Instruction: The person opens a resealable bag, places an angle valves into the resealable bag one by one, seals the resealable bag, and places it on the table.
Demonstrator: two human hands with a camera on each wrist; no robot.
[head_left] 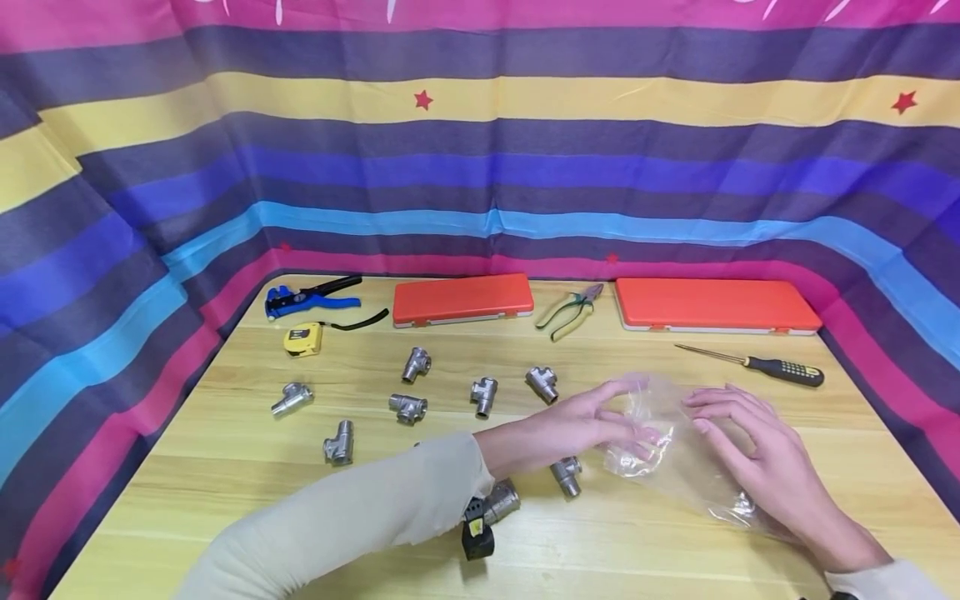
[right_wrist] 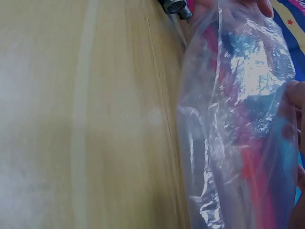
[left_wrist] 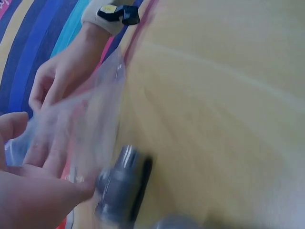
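A clear plastic bag (head_left: 675, 471) is stretched between both hands over the right part of the table. My right hand (head_left: 772, 462) pinches its upper edge between thumb and fingers. Spread apart, the fingers of my left hand (head_left: 573, 425) lie at the bag's left end, and some show through the film in the left wrist view. Just under that hand is a metal tee fitting (head_left: 566, 477), and another fitting (head_left: 502, 502) lies partly hidden by the left wrist. Seen from the right wrist, the bag (right_wrist: 233, 124) looks crinkled and shiny, with no object visible inside.
Several more tee fittings (head_left: 484, 397) are scattered left of the hands. Behind them are a wire stripper (head_left: 311, 298), tape measure (head_left: 303, 339), two red-lidded cases (head_left: 716, 304) and pliers (head_left: 573, 312). A screwdriver (head_left: 783, 371) lies beyond the right hand. Striped cloth (head_left: 495, 183) encloses the table.
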